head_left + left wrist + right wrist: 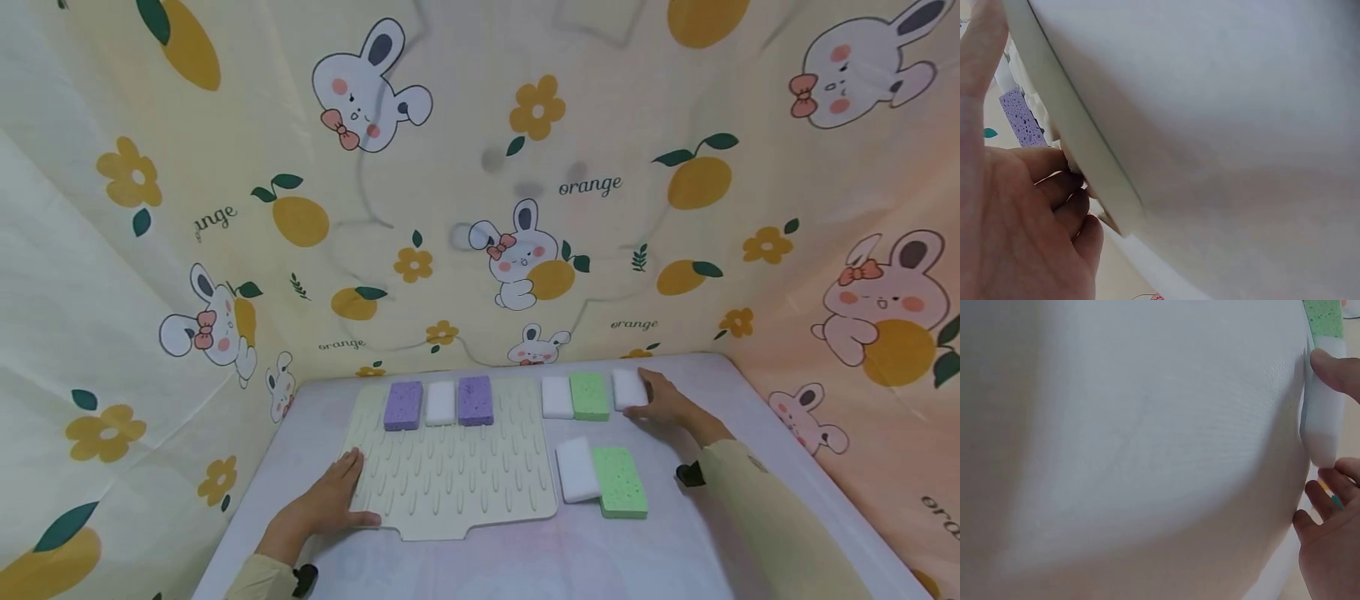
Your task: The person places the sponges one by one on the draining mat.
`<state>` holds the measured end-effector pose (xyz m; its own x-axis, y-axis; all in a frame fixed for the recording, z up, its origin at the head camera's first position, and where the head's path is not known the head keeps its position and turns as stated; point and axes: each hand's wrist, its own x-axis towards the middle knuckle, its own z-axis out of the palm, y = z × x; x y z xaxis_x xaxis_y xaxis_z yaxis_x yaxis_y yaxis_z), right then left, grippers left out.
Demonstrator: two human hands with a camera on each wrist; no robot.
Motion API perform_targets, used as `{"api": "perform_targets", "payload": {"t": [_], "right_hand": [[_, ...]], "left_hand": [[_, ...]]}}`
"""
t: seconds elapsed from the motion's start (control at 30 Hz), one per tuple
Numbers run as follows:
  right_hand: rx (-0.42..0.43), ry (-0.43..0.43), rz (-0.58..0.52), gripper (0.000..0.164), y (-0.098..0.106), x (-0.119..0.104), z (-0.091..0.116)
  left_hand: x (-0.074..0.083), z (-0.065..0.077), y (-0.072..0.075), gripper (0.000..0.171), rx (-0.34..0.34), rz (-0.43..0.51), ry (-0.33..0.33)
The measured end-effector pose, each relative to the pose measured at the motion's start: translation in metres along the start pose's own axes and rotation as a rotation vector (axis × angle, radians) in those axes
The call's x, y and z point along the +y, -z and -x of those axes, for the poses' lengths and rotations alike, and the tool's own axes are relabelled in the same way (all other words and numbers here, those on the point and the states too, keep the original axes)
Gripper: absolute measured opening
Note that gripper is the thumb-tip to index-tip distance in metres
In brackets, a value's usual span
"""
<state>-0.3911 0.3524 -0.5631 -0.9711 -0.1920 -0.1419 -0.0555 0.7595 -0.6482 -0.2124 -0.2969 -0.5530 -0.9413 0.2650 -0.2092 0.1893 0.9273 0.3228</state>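
Observation:
In the head view my left hand [322,504] rests at the left edge of a cream board with raised ridges [517,492], fingertips on the edge and thumb spread at its front corner. The left wrist view shows those fingers [1063,187] bent slightly against the board's rim. My right hand [667,404] pinches a white sponge [628,389] at the back right, thumb on one side and fingers at the other. On the board's back part stand a purple sponge [403,406], a white sponge [441,403] and another purple sponge [476,400] in a row.
Right of the board, a white sponge [557,397] and a green sponge [590,396] lie side by side. Nearer, another white sponge [578,470] touches a green one [620,483]. Patterned cloth [450,167] hangs behind and beside the white table [525,567].

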Motion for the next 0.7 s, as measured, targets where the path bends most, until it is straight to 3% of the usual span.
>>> {"api": "perform_targets", "payload": {"t": [0.7], "right_hand": [[0.134,0.053,-0.043,0.112,0.002,-0.022,0.017]], "left_hand": [[0.005,0.002,0.002,0.132,0.004,0.002,0.003]]}}
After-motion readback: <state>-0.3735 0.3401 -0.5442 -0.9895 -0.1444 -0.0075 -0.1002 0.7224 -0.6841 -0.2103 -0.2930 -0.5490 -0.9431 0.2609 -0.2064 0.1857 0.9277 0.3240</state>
